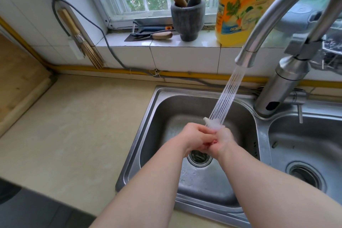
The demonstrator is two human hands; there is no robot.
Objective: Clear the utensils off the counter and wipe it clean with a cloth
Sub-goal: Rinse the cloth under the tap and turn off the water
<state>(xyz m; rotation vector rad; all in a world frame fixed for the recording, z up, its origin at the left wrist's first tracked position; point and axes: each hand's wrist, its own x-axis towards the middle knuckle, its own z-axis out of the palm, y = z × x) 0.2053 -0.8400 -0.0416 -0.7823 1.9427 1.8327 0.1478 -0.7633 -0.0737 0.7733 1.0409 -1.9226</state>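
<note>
Water (224, 98) from the faucet (277, 11) falls onto both hands above the left basin of the sink (148, 126), over its drain. Left hand (196, 137) and right hand (224, 139) press together, fingers curled, squeezing a reddish scrap (212, 142) between them. It is possibly the cloth, though little shows. Beige counter (83, 126) lies left of the sink.

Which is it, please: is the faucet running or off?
Running: water streams from the faucet spout onto the left hand and right hand.
</note>
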